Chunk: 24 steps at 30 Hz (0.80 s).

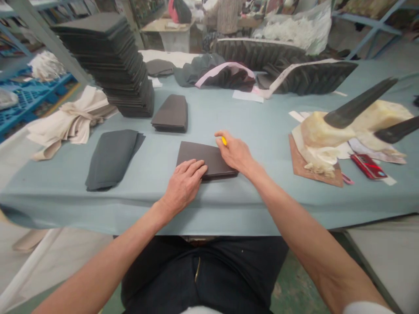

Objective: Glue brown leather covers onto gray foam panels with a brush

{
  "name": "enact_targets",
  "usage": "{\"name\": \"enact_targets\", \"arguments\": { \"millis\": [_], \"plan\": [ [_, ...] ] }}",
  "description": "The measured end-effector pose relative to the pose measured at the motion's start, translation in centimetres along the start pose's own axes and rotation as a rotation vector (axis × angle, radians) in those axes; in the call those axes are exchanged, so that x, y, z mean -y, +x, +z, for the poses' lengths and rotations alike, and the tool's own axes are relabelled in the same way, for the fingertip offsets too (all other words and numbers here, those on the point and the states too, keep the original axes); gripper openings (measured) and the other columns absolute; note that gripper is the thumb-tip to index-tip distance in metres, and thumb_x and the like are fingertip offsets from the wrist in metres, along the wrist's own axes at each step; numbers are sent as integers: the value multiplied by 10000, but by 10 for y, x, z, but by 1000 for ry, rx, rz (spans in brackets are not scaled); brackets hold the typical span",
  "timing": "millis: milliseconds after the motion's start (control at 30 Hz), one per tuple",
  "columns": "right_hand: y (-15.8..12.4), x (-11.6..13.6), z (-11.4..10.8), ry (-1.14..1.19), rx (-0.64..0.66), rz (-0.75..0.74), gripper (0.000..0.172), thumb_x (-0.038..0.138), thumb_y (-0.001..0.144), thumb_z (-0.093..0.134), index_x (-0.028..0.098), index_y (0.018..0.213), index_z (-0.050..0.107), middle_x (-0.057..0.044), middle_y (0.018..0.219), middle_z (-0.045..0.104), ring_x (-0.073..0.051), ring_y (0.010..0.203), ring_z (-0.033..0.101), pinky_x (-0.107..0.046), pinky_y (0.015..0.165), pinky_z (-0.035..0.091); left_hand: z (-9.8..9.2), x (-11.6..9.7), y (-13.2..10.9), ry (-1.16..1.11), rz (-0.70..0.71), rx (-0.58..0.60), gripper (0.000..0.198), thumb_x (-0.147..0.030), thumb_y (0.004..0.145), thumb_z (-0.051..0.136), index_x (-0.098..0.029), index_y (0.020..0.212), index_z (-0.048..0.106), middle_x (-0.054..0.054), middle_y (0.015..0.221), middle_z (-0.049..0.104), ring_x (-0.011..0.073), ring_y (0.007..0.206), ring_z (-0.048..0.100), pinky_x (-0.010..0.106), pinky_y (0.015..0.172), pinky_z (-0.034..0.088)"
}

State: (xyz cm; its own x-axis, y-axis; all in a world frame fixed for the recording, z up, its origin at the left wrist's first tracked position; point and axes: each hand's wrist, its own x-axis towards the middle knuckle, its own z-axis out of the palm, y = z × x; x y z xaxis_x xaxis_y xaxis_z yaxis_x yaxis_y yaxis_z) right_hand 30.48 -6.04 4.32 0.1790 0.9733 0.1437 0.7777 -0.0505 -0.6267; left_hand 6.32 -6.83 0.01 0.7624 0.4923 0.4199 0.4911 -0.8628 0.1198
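Note:
A short stack of dark grey cut panels (196, 152) lies on the table right in front of me. My left hand (186, 181) rests on its near left part, fingers stretched out and lying flat. At the stack's right end, my right hand (234, 150) is closed around a yellow pen-like stick (224, 140), of which only a short end shows. The wrist of that hand hides the stack's right edge. Just behind stands another small stack of dark panels (172, 111), and to the left lies a pile of dark grey curved pieces (113, 157).
A tall stack of dark panels (111, 61) rises at the back left beside beige cloth strips (80, 113). Rows of dark pieces (225, 76) line the back. On the right are two glue-crusted pots (317, 131) with black handles and a red phone-like object (369, 166).

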Motion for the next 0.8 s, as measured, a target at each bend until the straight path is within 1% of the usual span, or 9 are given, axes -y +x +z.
{"name": "enact_targets", "arguments": {
  "millis": [67, 133, 233, 433, 633, 800],
  "plan": [
    [3, 6, 8, -99, 65, -21, 437, 390, 1102, 440, 209, 1440, 651, -145, 1094, 813, -326, 1044, 758, -421, 954, 523, 1, 1, -1, 4, 4, -2, 399, -168, 1088, 489, -149, 1457, 639, 156, 1514, 697, 332, 1415, 628, 538, 1205, 525],
    [3, 11, 16, -164, 112, -42, 446, 372, 1110, 426, 214, 1478, 624, -154, 1202, 803, -327, 1088, 753, -408, 949, 517, 1, 1, -2, 9, 7, -2, 405, -170, 1091, 485, -150, 1467, 633, 150, 1528, 690, 330, 1429, 621, 535, 1216, 516],
    [2, 14, 22, -226, 134, -57, 462, 370, 1128, 381, 207, 1506, 592, -163, 1295, 781, -321, 1137, 746, -389, 943, 513, 2, 0, -2, 23, 4, -8, 412, -167, 1086, 493, -151, 1475, 630, 140, 1535, 688, 327, 1439, 616, 523, 1229, 501],
    [0, 14, 23, -306, 128, -71, 452, 372, 1141, 354, 223, 1499, 585, -151, 1323, 775, -314, 1153, 749, -373, 906, 508, 2, -3, -3, 36, -10, -31, 409, -165, 1084, 501, -159, 1471, 634, 127, 1536, 690, 330, 1436, 617, 514, 1223, 497],
    [0, 14, 23, -361, 122, -75, 441, 363, 1143, 360, 244, 1497, 595, -131, 1274, 794, -307, 1141, 754, -361, 880, 494, 0, -8, -4, 47, -5, -44, 399, -169, 1090, 495, -143, 1462, 634, 135, 1530, 694, 341, 1419, 622, 520, 1195, 511],
    [-3, 14, 24, -383, 112, -75, 448, 378, 1147, 355, 238, 1492, 603, -124, 1217, 806, -295, 1112, 758, -348, 850, 482, -2, -10, -4, 68, 8, -78, 371, -156, 1086, 521, -135, 1437, 639, 129, 1491, 720, 340, 1379, 648, 497, 1165, 522]
  ]
}}
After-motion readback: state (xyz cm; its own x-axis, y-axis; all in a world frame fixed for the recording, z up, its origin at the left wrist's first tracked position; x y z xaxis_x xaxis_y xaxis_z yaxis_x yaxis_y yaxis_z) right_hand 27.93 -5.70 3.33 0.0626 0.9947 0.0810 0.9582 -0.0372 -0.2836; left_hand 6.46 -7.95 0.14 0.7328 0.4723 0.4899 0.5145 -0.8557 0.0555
